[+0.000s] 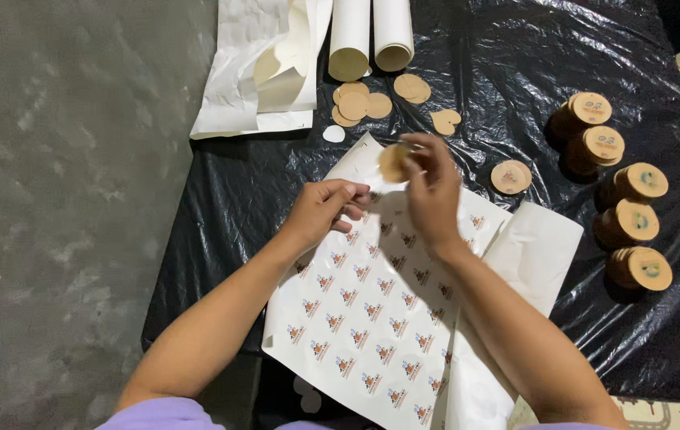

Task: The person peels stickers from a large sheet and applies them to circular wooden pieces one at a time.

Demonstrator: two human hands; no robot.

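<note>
brown and round, a small wooden disc [393, 162] was pinched between the closed fingers of the right hand [433, 195], above the far edge of a white sticker sheet [372, 310]. the left hand [322, 211] was curled just beside it, fingertips pressed together; what they gripped could not be told. small printed round stickers were seen in rows on the sheet, spread over black plastic sheeting [515, 72]. stacks of labelled discs [622, 191] were ranged along the right, well apart from the hands, with a single disc [511, 177] nearer. bare discs [360, 102] were scattered before two white paper rolls [372, 36] at the far edge. used backing paper [256, 72] was left at the upper left. bare grey floor [61, 199] lay open beyond the sheeting's left edge.
</note>
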